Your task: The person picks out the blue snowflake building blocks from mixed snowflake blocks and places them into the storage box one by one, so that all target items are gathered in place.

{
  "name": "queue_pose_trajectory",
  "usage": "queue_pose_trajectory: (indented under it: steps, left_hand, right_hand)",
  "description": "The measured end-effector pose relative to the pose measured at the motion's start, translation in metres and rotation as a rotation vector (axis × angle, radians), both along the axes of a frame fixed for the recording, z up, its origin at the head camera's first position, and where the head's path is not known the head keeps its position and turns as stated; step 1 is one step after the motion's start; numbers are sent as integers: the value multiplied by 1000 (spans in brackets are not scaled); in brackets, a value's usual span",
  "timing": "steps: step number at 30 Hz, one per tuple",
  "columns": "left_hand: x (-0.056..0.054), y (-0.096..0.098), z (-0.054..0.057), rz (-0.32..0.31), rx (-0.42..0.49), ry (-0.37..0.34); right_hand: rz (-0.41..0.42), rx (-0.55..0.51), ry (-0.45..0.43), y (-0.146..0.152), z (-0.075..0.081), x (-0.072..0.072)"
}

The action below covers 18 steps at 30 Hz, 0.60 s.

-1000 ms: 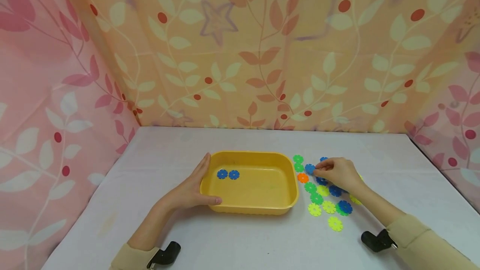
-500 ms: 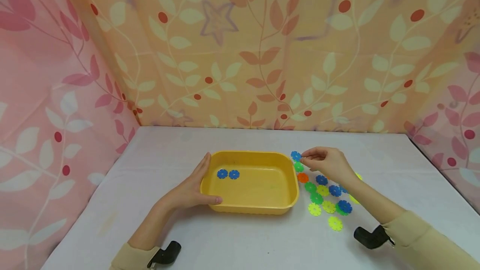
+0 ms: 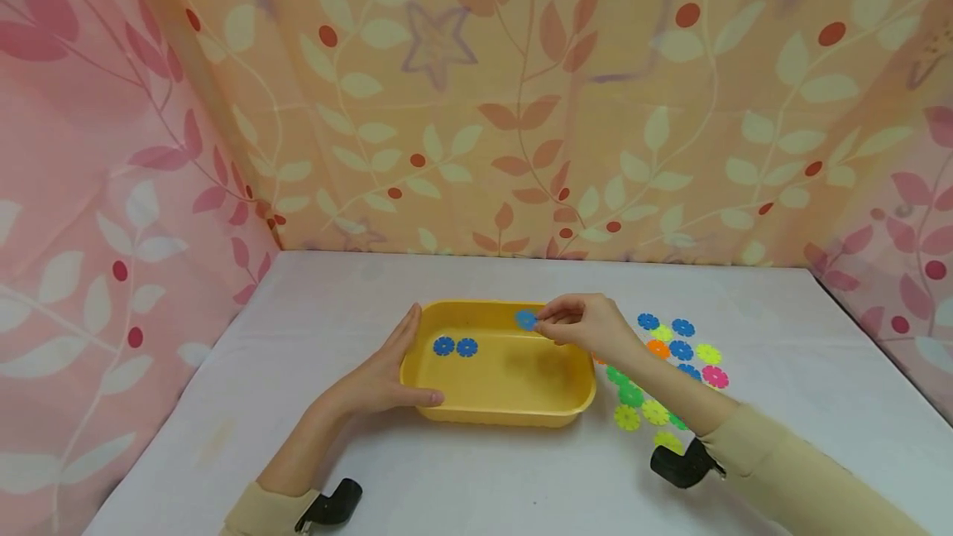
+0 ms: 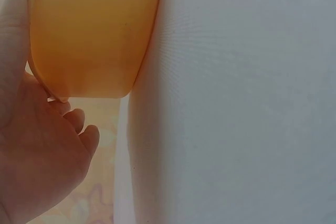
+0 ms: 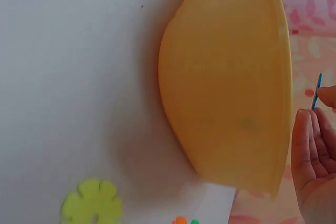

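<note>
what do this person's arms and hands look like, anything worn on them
The left hand and right hand are bare, with no gloves or rings visible. The left sleeve and right sleeve are beige, ending on the forearms. A black, bent, rounded attachment sits at each cuff; no cables show.

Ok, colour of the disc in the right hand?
The disc is blue; clearest in the head view.

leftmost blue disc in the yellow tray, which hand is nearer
Left. The left hand holds the yellow tray at its left end, beside the leftmost blue disc; the right hand is farther right, pinching another blue disc above the tray.
</note>
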State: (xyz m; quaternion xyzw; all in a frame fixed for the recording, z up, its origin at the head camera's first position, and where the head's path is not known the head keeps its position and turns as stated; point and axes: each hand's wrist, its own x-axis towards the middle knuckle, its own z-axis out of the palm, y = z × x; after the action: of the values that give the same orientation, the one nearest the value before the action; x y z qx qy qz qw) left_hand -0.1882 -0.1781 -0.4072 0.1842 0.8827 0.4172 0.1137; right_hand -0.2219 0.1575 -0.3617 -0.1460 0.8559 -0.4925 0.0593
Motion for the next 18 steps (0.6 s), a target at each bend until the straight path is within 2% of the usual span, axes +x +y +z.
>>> queue_pose_trajectory:
  steps: [6, 18]
  left_hand:
    - [0, 0, 0, 2, -1, 2]
    - [-1, -2, -3, -2, 4, 14]
  right_hand:
    - [62, 29, 38, -19, -7, -2]
    - [161, 265, 201, -47, -30, -13]
